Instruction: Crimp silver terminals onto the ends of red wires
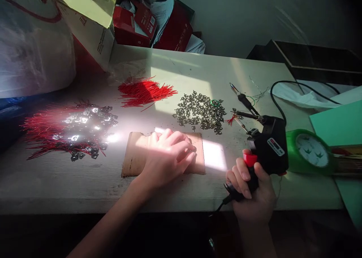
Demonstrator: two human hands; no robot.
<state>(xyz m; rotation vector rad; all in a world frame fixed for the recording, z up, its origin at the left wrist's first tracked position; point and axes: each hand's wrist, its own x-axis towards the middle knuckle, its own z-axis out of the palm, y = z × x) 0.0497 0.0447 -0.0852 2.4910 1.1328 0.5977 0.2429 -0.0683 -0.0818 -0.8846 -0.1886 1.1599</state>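
Observation:
My right hand (254, 190) is wrapped round the handle of a black soldering gun (271, 141) with a red trigger, its tip pointing away from me. My left hand (169, 152) rests over a piece of brown cardboard (132, 156), fingers bent and thumb close to the fingertips. Whatever lies between them is too small or hidden to make out. Beyond the cardboard is a heap of small metal terminals (198, 111). Behind that, on the left, lies a bundle of red wires (147, 92). Further left, red wires with metal pieces at their ends (82, 126) form a glaring pile.
A green tape roll (313, 152) stands right of the soldering gun, its black cable (278, 107) looping behind. A large plastic bag (36, 47) and a carton (87, 32) fill the left rear. Red boxes with papers (175, 32) stand at the table's far edge.

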